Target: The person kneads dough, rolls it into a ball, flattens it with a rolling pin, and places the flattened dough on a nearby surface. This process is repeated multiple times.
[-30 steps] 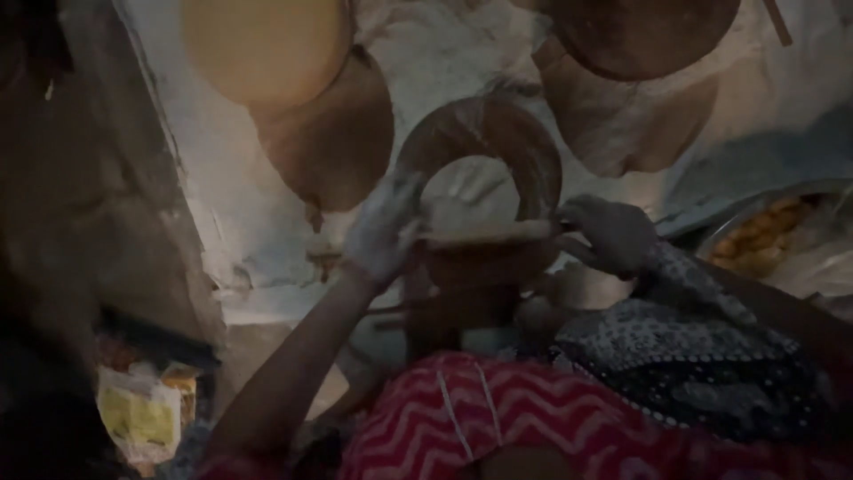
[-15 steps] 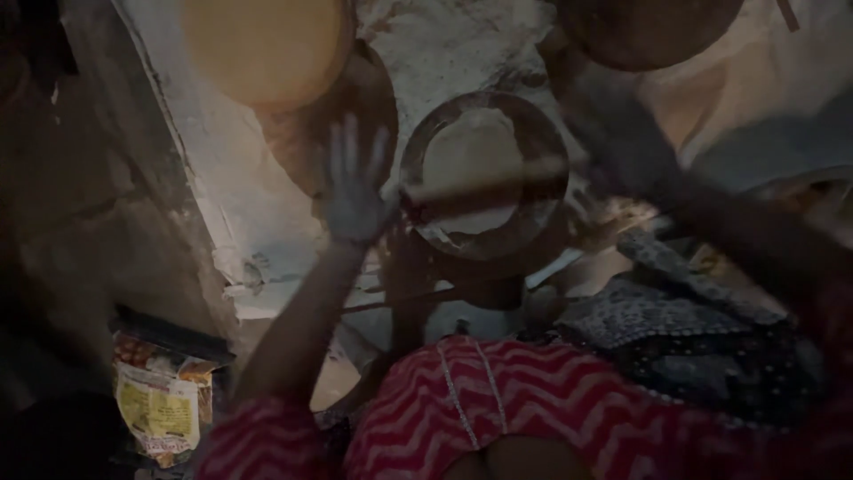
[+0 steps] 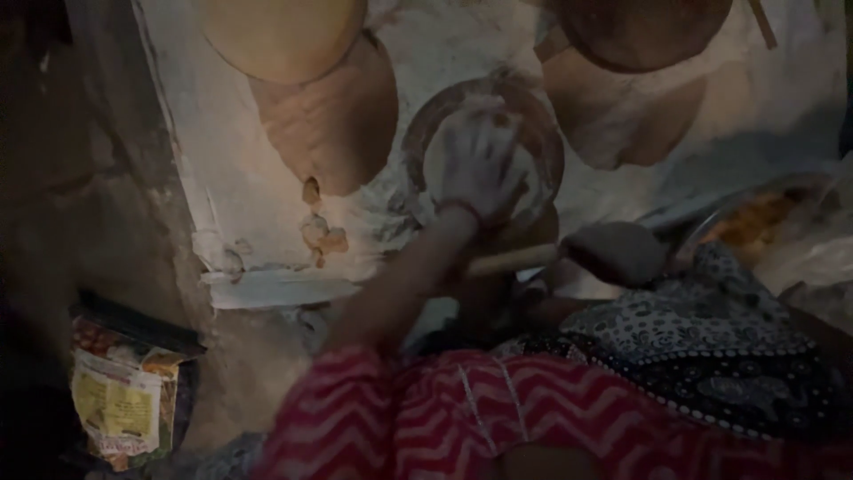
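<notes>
My left hand (image 3: 480, 169) lies flat, fingers spread, on a pale dough disc (image 3: 524, 191) that sits on a round wooden board (image 3: 544, 142). My right hand (image 3: 615, 252), blurred and dusted with flour, grips one end of a wooden rolling pin (image 3: 511, 260). The pin lies just below the board, near my lap. A red zigzag sleeve covers my left arm.
Several rolled flat breads rest on a floured white cloth (image 3: 231, 204): a yellow one (image 3: 275, 36), a brown one (image 3: 333, 116), two more at top right (image 3: 640, 31). A metal dish (image 3: 755, 218) stands at right, a printed packet (image 3: 124, 404) at lower left.
Both hands were on the rolling pin over the board. My left hand lifted off with fingers spread and now presses the dough; my right hand drew the pin back toward me.
</notes>
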